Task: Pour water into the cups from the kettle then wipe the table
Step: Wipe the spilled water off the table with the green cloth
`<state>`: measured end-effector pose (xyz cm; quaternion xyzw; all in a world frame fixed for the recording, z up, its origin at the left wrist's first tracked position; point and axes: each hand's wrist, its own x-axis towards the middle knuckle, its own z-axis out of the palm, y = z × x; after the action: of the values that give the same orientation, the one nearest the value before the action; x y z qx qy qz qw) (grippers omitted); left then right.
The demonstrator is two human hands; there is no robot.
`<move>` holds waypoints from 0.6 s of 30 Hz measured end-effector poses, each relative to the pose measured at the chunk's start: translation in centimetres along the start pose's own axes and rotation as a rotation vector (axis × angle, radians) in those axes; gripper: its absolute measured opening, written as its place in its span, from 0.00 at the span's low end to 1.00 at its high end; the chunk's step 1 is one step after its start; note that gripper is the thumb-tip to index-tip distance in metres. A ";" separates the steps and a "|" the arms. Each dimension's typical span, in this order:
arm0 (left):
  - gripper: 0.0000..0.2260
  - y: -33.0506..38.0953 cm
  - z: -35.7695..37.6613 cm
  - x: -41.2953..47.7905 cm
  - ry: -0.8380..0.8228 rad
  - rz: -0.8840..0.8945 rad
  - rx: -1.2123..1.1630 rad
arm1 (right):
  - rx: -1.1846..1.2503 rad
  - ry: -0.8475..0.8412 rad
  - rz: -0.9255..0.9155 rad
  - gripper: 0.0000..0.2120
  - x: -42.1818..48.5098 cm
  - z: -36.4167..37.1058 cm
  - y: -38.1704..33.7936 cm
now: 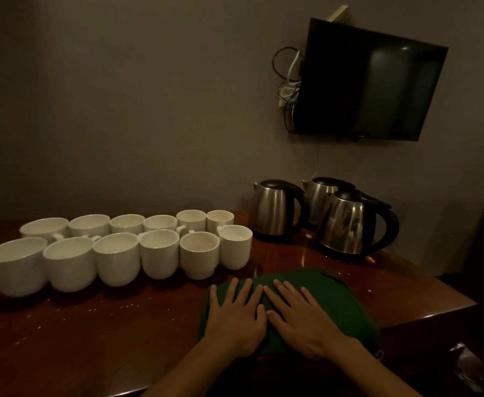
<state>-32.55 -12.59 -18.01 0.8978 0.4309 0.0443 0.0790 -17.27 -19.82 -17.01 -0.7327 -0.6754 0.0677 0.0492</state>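
Dim, warm brown cast; grainy, soft throughout. Cups [114, 259] left of left hand [235, 319] smeared by motion blur, soft shadows beneath on bench [120, 325]. Small glints on kettles [347, 224] beyond right hand [301, 319], sheen on glossy bench there. Wide-angle bending at edges; corners darkest.

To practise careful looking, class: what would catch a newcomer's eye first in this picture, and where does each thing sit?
Two rows of white cups crowd the left half of the table. Near its front edge, the left hand and right hand press flat, side by side, on a green cloth. Three steel kettles stand at the back right, below a dark television on the wall.
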 end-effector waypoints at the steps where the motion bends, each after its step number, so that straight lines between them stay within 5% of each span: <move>1: 0.26 -0.5 -0.1 -0.5 0.003 -0.010 -0.005 | 0.000 -0.004 -0.012 0.48 0.0 0.0 -0.7; 7: 0.26 -3.7 -0.8 -2.8 0.031 -0.057 -0.011 | 0.001 -0.027 -0.077 0.49 1.0 0.5 -4.3; 11: 0.25 -6.4 -1.2 -4.4 0.048 -0.097 -0.004 | -0.023 -0.044 -0.129 0.37 2.1 0.8 -6.9; 14: 0.25 -8.7 -1.7 -5.7 0.062 -0.125 -0.004 | -0.039 -0.052 -0.179 0.41 3.1 1.5 -9.0; 18: 0.25 -11.4 -2.3 -7.3 0.072 -0.149 0.005 | -0.060 -0.049 -0.206 0.30 4.0 2.2 -11.7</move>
<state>-46.16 -11.08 -17.89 0.8613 0.4993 0.0694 0.0641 -28.78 -14.87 -17.36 -0.6587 -0.7498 0.0598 0.0176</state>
